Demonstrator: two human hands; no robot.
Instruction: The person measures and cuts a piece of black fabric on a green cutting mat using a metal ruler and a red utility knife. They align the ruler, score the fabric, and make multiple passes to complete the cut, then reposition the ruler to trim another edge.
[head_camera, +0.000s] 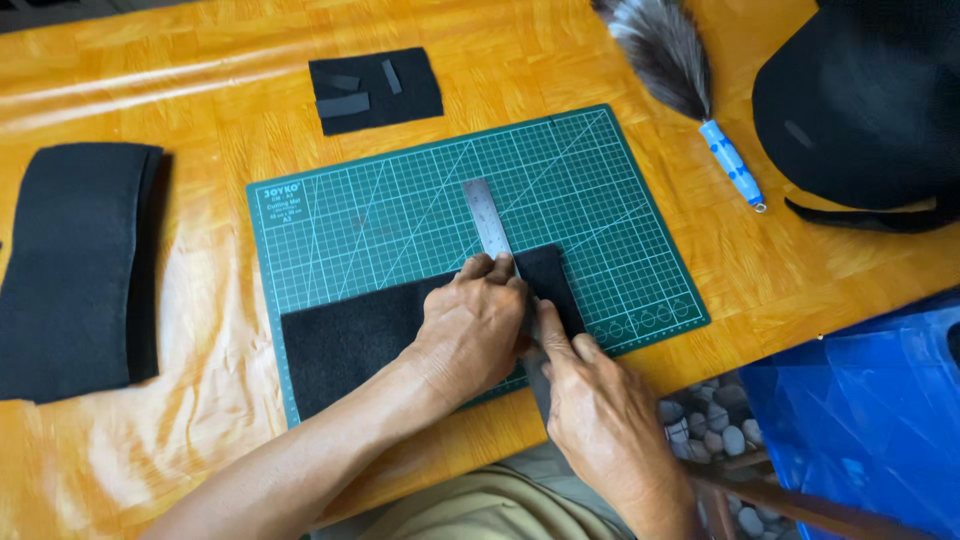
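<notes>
Seen from above, a person's right hand (600, 410) sits nearest the camera at the front edge of the glossy orange wood-grain surface (200, 300), its fingers curled shut with the forefinger stretched forward along the edge of a flat steel ruler (488, 222); whatever it grips is hidden under the hand and cannot be made out. Just beside it, touching, the left hand (470, 325) presses down flat, fingers spread only slightly, fingertips pinning the near end of the ruler onto a rectangular piece of black felt (345, 345). The felt lies across the near part of a green gridded cutting mat (400, 210), its right end showing past the hands and its near edge reaching the mat's front border. The ruler runs away from the hands over the mat at a slight tilt to the left. To the left, well apart from the mat, a larger folded piece of black felt (75, 265) rests on the surface. Beyond the mat lies a small black felt square with narrow cut strips on top (375, 90). At the far right a grey feather duster with a blue-and-white handle (690, 80) lies beside a black fabric cap (865, 100). A blue plastic sheet (860, 420) sits below the surface at right.
</notes>
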